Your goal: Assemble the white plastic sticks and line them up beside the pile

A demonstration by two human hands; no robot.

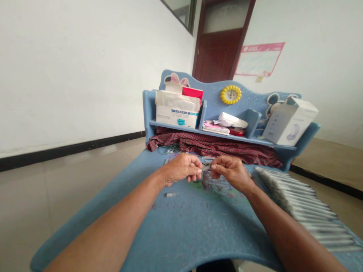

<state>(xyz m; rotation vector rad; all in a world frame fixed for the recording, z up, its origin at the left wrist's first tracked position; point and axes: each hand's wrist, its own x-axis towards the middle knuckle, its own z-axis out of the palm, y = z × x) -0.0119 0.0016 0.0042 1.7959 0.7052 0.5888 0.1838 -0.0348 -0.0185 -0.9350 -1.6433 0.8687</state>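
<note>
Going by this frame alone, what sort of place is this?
Probably a room in a home: a child-style blue desk, a yellow flower-shaped dial on its back, and a dark red-brown door behind it.

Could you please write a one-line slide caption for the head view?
Left hand and right hand hold a small pale piece between them over a blue desk.

White wall (85,68) at 10 o'clock, black baseboard (70,149) at 9, tile floor (85,181) at 8, blue desk (181,234) at 6, window (181,9) at 12, dark-red door (217,53) at 1.
</note>
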